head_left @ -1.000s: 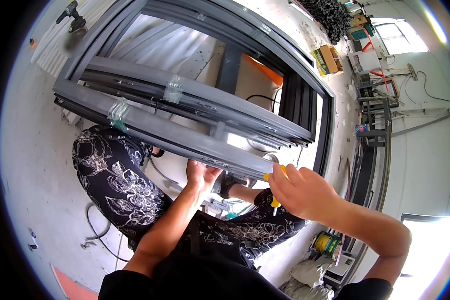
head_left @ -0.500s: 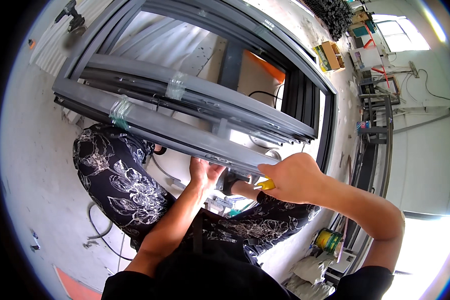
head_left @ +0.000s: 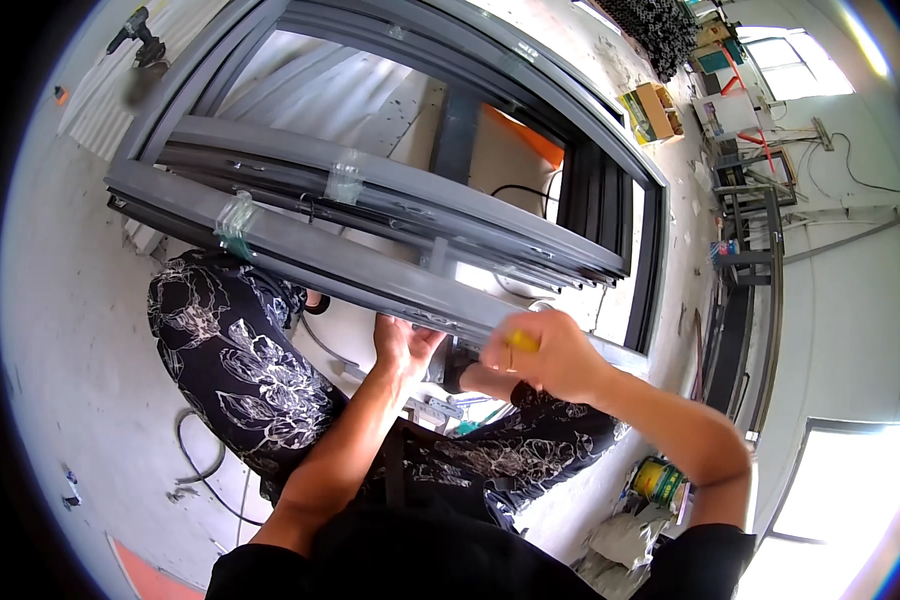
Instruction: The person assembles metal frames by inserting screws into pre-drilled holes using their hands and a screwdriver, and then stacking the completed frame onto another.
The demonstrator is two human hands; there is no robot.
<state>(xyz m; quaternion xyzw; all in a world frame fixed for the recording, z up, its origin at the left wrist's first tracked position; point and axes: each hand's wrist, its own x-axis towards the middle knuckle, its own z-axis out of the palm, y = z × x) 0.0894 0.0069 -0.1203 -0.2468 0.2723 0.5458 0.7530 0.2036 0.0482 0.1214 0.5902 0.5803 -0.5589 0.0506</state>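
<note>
A large grey metal window frame (head_left: 360, 262) lies tilted before me, its near rail crossing above my knees. My left hand (head_left: 402, 345) is turned palm up at the lower edge of this rail. Its fingers are closed against the underside, with the tips partly hidden. Farther right along the same rail, my right hand (head_left: 550, 352) is wrapped round a small yellow-handled screwdriver (head_left: 521, 342). Motion blurs that hand, and the tool's tip cannot be made out. Clear tape (head_left: 238, 222) binds the rail at the left, and more tape (head_left: 345, 178) is on an inner bar.
A cordless drill (head_left: 138, 38) is at the far left. An open cardboard box (head_left: 658, 110) stands beyond the frame's right corner. Metal racking (head_left: 770, 290) runs along the right wall. A black cable (head_left: 198, 470) curls on the floor beside my left leg.
My right hand has moved left and slightly upward along the rail with the screwdriver, and has turned at the wrist. My left hand has stayed nearly still. The whole view has shifted slightly.
</note>
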